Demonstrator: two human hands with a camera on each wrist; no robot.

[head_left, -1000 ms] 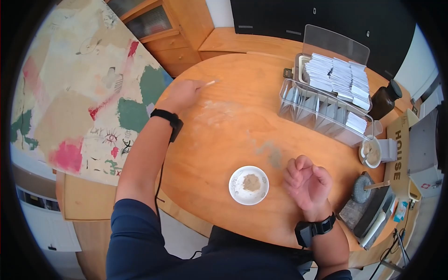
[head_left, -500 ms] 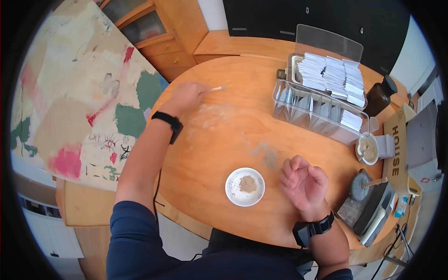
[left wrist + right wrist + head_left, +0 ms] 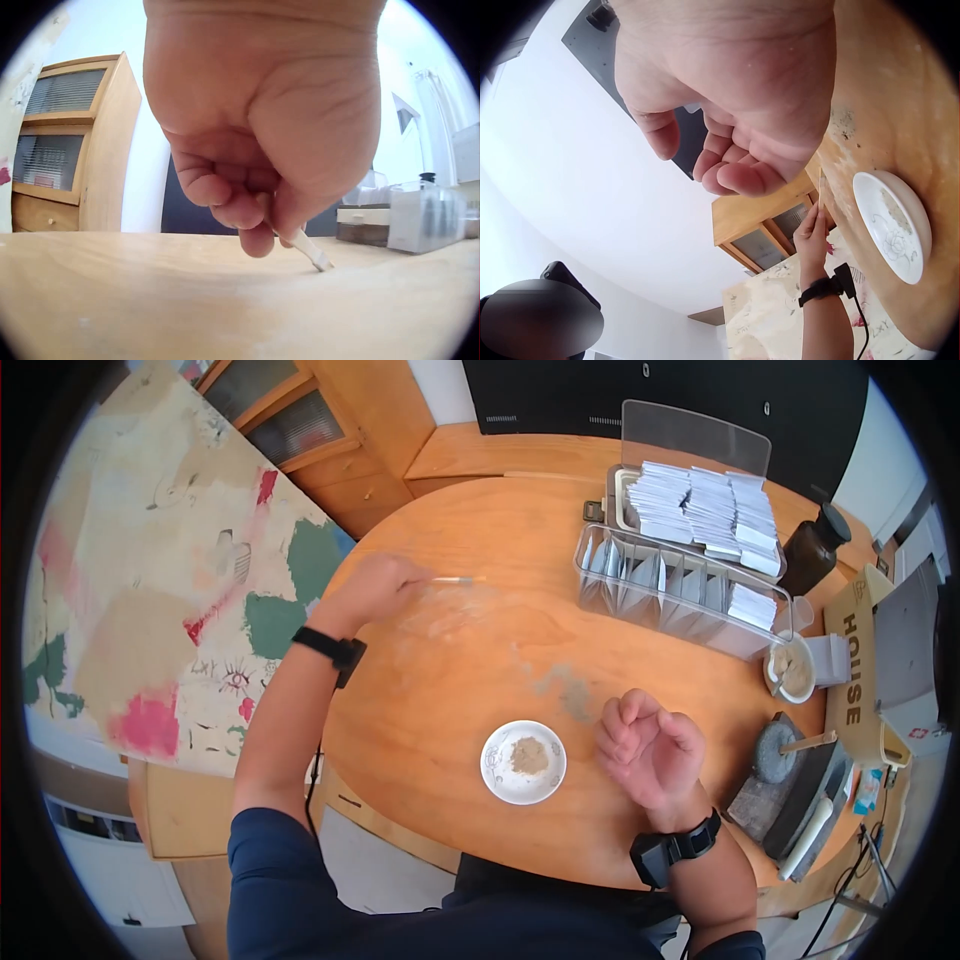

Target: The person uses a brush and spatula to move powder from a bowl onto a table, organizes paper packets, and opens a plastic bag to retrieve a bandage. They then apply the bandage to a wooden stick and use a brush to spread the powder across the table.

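Note:
At the table's left part, the left hand (image 3: pixel 380 588) pinches a thin pale stick (image 3: pixel 458 579), perhaps a small brush; in the left wrist view the stick's tip (image 3: pixel 324 265) is at the wood surface. Whitish smudges (image 3: pixel 445 610) mark the wood just below it. The right hand (image 3: pixel 652 750) is palm up with loosely curled fingers and holds nothing. Beside it on the left is a white bowl (image 3: pixel 523 762) with beige powder (image 3: pixel 529 755) in it.
Clear boxes of white packets (image 3: pixel 690 510), a dark bottle (image 3: pixel 815 550), a second bowl (image 3: pixel 791 668) and a dark stone slab (image 3: pixel 765 810) with a round stone line the table's right side. A painted board (image 3: pixel 180 580) stands at the left.
The left hand has moved down and slightly left with the stick, toward the whitish smudges. The right hand stays beside the bowl. The head view has shifted slightly.

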